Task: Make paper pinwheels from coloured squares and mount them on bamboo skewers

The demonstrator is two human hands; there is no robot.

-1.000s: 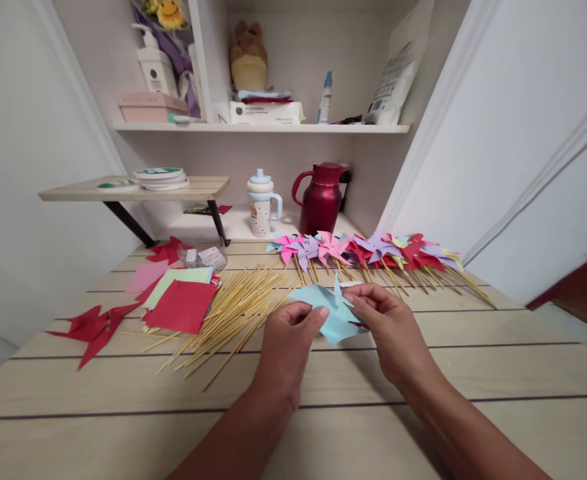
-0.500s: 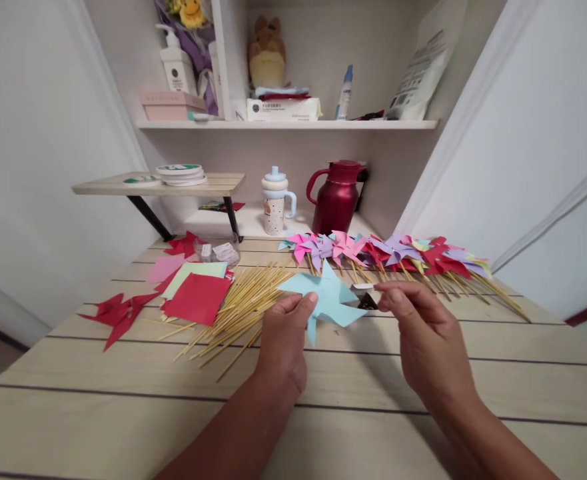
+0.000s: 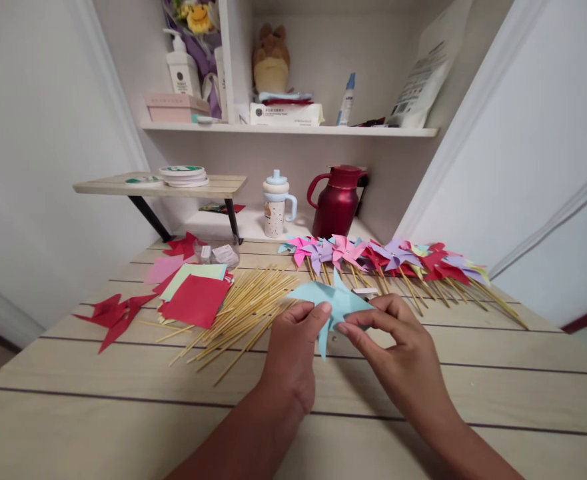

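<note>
Two hands hold one light blue folded paper pinwheel [image 3: 334, 303] just above the pale wooden bench [image 3: 473, 387]. The left hand [image 3: 292, 350] pinches its left side with thumb and fingers. The right hand [image 3: 398, 350] pinches its middle with its fingertips. It looks like the points are being pressed down at the middle, so the pinching must stay firm or the folds may spring open. Just left of the left hand lies a heap of thin bamboo sticks [image 3: 243, 310]. Past the right hand lies a row of finished colourful pinwheels on sticks [image 3: 383, 257].
</note>
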